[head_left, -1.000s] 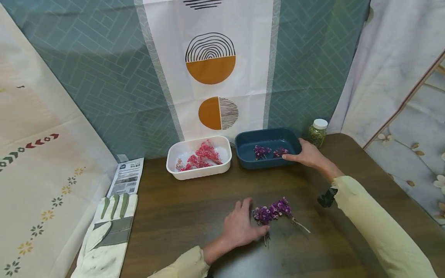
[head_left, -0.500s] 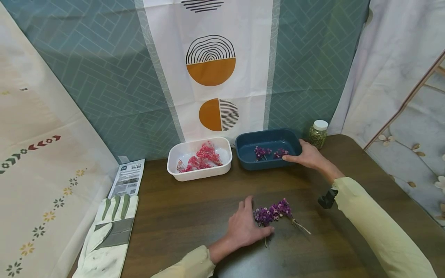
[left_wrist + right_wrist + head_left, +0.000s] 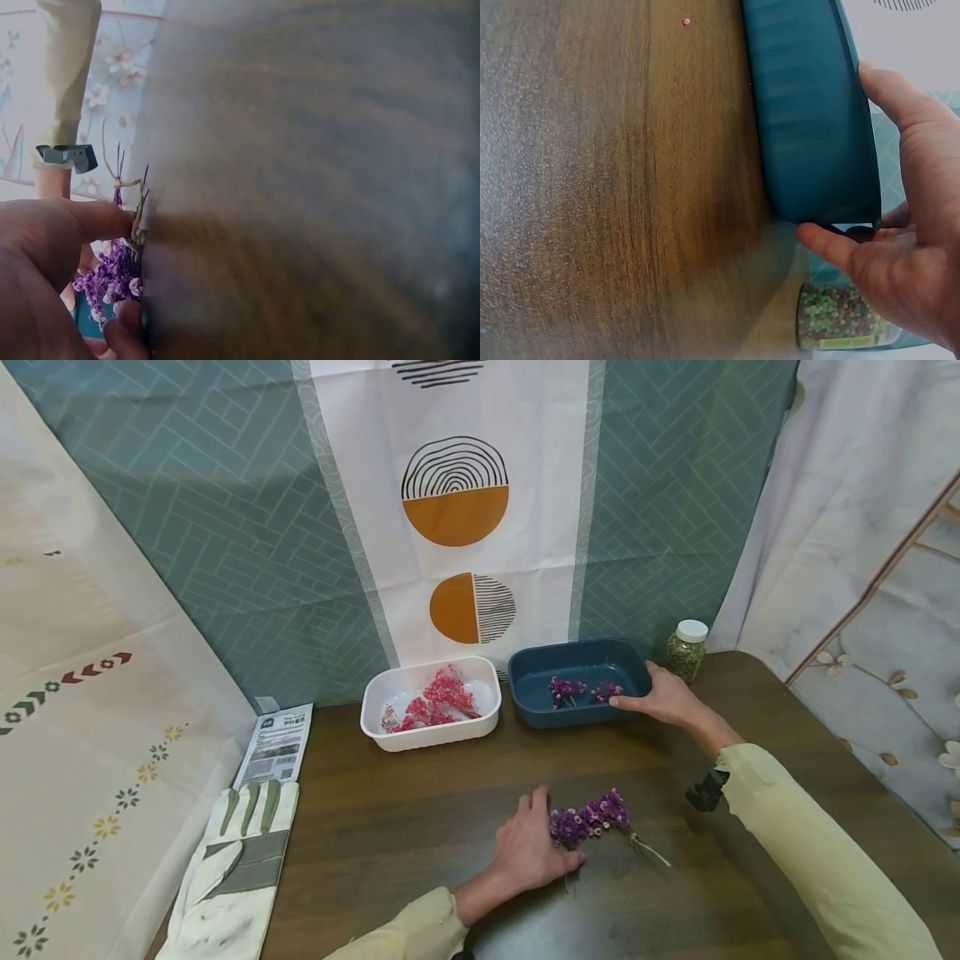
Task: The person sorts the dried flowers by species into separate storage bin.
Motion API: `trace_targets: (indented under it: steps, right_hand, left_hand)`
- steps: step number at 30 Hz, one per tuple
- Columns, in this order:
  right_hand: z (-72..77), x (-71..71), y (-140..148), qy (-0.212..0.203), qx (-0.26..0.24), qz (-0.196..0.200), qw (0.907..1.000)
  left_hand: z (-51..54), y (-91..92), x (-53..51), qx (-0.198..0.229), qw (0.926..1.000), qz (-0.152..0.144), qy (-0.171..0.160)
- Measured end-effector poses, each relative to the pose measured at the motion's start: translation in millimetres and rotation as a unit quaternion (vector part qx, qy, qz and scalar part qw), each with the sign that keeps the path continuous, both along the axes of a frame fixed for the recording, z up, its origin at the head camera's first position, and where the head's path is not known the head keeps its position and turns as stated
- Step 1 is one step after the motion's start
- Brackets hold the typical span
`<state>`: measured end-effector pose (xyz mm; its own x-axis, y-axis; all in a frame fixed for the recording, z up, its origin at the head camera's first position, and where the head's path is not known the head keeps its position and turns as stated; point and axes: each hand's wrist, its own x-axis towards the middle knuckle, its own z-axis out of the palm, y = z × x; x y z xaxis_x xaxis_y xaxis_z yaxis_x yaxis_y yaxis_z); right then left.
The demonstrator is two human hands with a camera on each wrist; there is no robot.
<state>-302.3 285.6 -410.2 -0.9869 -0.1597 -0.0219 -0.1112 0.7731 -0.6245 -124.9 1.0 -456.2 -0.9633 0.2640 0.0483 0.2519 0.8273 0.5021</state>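
Two purple dried flower bunches [image 3: 588, 818] lie side by side on the table, twine around the stems in the left wrist view. My left hand [image 3: 531, 847] is at the left bunch, thumb [image 3: 105, 219] by its stems and a finger by its blossoms, with a gap between them. Whether they press on it I cannot tell. My right hand [image 3: 670, 696] holds the right end of a dark blue tray [image 3: 573, 717], thumb on the rim, a finger against the lower corner in the right wrist view. Two small purple sprigs [image 3: 566, 688] lie inside the tray.
A white tray [image 3: 431, 741] with pink dried flowers [image 3: 442, 697] stands left of the blue one. A white-capped jar [image 3: 686, 652] is at the back right. Work gloves [image 3: 232, 868] and a printed packet [image 3: 276, 743] lie at the left. Fabric hangs behind the table.
My left hand has shifted slightly right, closer around the left flower bunch. The right hand stays on the blue tray, which has not moved on the table.
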Motion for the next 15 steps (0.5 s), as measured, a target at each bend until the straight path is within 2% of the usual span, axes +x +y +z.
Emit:
trace_targets:
  steps: [3,10,15]
  right_hand:
    - [0.6,0.2,0,0.001,-0.001,0.000,1.0000]
    - [-0.1,0.0,0,0.000,0.002,-0.001,1.0000]
    - [-0.2,-0.1,1,-0.002,0.008,-0.002,1.0000]
  left_hand:
    - [-0.3,-2.4,-0.6,0.000,0.9998,-0.011,0.015]
    - [-2.1,-8.9,-3.9,0.022,0.9959,-0.035,0.081]
    - [-1.8,-12.9,-8.6,0.037,0.9941,-0.051,0.088]
